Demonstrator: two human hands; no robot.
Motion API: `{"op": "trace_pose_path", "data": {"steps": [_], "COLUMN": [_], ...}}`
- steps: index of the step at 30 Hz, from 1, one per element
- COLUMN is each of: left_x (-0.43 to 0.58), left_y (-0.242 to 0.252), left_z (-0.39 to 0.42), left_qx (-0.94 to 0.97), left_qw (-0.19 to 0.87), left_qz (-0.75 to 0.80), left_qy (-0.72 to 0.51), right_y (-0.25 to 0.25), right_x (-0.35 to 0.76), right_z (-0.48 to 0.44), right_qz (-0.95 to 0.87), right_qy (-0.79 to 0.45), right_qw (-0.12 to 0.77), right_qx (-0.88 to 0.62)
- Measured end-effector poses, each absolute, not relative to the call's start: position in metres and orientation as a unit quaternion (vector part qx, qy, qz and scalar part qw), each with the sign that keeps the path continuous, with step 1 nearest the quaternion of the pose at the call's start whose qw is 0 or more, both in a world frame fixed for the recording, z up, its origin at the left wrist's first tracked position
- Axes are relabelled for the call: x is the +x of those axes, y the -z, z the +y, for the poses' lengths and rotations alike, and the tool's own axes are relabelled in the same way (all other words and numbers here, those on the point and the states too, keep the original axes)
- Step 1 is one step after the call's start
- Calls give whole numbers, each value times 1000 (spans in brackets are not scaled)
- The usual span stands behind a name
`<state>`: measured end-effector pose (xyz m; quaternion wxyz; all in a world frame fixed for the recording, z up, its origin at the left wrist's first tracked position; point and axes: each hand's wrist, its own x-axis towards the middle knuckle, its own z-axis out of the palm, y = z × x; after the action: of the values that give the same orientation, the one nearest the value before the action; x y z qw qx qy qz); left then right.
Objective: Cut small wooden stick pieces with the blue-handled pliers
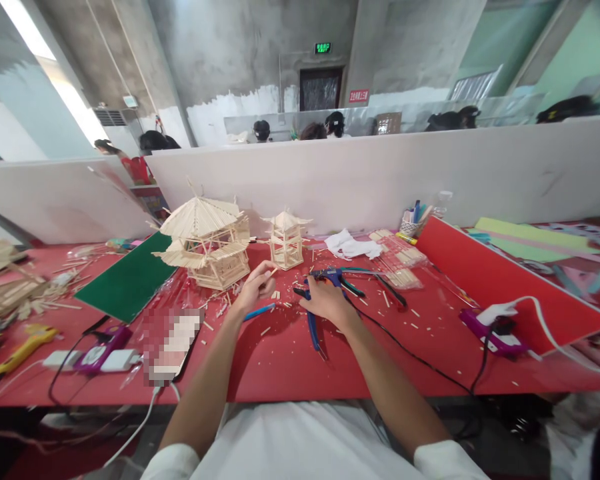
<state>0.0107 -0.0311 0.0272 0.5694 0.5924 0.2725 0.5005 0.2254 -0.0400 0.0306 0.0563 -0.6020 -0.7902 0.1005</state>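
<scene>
My left hand (258, 288) is closed in a pinch on a short thin wooden stick (274, 271). My right hand (326, 298) is curled over blue-handled pliers (313, 331), thumb and forefinger around them near the dark jaws. Just beyond the right fingers lies a blue glue gun (330, 273). A small pavilion model (286, 241) made of sticks stands upright past both hands. Left of it is a larger pavilion model (205, 243) with a wide layered roof. A blue pen-like tool (259, 312) lies under my left wrist.
Stick scraps litter the red table (280, 373). A phone (175, 347), purple power strips (493, 333) and cables lie nearby. A green board (127, 277) and red board (505, 287) flank the work area. White tissue (353, 245) and bagged sticks (403, 261) lie behind; a white partition (330, 177) rises beyond.
</scene>
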Motion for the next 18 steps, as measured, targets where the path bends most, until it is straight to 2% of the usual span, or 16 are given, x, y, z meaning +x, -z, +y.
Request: {"op": "trace_pose_path", "data": {"steps": [5, 10, 14, 18], "left_x": [13, 11, 13, 19], "left_y": [-24, -22, -22, -19], "left_z": [-23, -20, -21, -20], "left_qx": [587, 662, 692, 685], "left_qw": [506, 404, 350, 361], "left_qz": [342, 397, 423, 418], "left_qy": [-532, -491, -469, -475], "right_y": [-25, -25, -31, -35], "right_x": [228, 230, 227, 216], "right_z": [-43, -45, -42, -38], "right_qz": [-792, -795, -817, -832], "right_qy": [-76, -63, -58, -163], "right_qw": [10, 9, 106, 251], "right_qx": [-606, -604, -564, -467]}}
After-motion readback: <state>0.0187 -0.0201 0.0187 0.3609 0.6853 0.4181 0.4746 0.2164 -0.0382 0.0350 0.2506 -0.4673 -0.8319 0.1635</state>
